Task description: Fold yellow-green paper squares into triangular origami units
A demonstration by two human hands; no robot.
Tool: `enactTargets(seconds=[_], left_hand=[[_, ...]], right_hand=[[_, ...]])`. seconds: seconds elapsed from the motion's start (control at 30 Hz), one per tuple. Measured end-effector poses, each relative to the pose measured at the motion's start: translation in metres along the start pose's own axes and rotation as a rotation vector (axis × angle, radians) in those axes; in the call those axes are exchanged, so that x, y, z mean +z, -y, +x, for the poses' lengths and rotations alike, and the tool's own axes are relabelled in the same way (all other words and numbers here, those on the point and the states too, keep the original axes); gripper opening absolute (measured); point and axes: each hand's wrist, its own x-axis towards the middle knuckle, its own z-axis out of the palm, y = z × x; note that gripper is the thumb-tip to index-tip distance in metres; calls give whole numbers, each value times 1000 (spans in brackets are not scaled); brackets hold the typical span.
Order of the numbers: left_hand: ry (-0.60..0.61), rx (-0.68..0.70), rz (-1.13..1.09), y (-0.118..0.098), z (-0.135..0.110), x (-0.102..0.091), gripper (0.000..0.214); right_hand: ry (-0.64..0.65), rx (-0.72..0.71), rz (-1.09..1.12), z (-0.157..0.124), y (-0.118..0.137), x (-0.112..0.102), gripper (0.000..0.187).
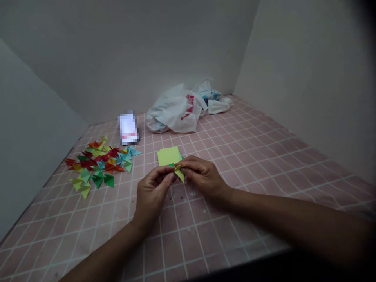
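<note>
Between my two hands is a small folded piece of yellow paper point(179, 174), its pointed end hanging down. My left hand point(154, 190) pinches it from the left with thumb and forefinger. From the right, the fingertips of my right hand point(207, 180) close on its other side and cover part of it. Just behind my fingers lies a stack of square paper sheets point(168, 155), yellow-green on top with green edges showing. A pile of folded paper pieces point(100, 160) in red, orange, yellow, green and light blue is spread at the left.
A phone with a lit, blurred screen point(128, 128) stands at the back left. White plastic bags point(178, 109) lie crumpled near the back wall. Pink checked cloth point(249, 156) covers the table, with walls on the left, back and right.
</note>
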Motion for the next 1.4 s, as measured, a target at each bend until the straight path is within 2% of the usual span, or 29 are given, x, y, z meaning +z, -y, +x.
enactTargets(seconds=[0.3,0.67,0.83,1.17,1.4], left_hand=[[-33,8,15,2,0,-1,9],[-18,88,112,0,-2,-1,11],[2,102,88,4,-2,-2,14],[119,341,255,6,-1,-6,24],[135,365,300,6,-1,-6,22]], right_hand=[[2,-36,-4,0,1,0,23],[22,0,28,0,2,0,23],[36,0,41,0,2,0,24],[34,8,74,0,-1,0,23],[23,54,87,0,0,0,19]])
